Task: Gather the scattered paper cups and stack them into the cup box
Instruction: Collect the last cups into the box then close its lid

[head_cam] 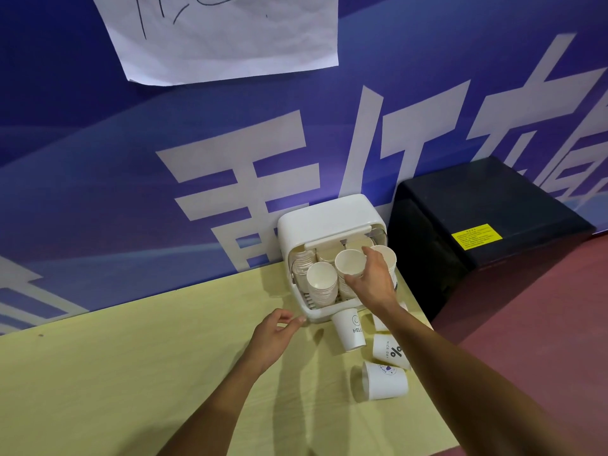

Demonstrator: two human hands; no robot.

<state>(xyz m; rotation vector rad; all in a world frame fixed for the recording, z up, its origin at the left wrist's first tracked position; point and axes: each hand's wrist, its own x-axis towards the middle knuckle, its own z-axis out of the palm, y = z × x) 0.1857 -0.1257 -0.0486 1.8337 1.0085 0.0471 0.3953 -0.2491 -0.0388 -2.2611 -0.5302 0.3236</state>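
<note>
1 paper cup sideways, mouth leftward

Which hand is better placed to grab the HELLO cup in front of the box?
Left. The left hand holds nothing and sits close beside the HELLO cup, while the right hand grips a cup over the cup box.

left hand: fingers loosely curled | right hand: fingers grip paper cup
</note>
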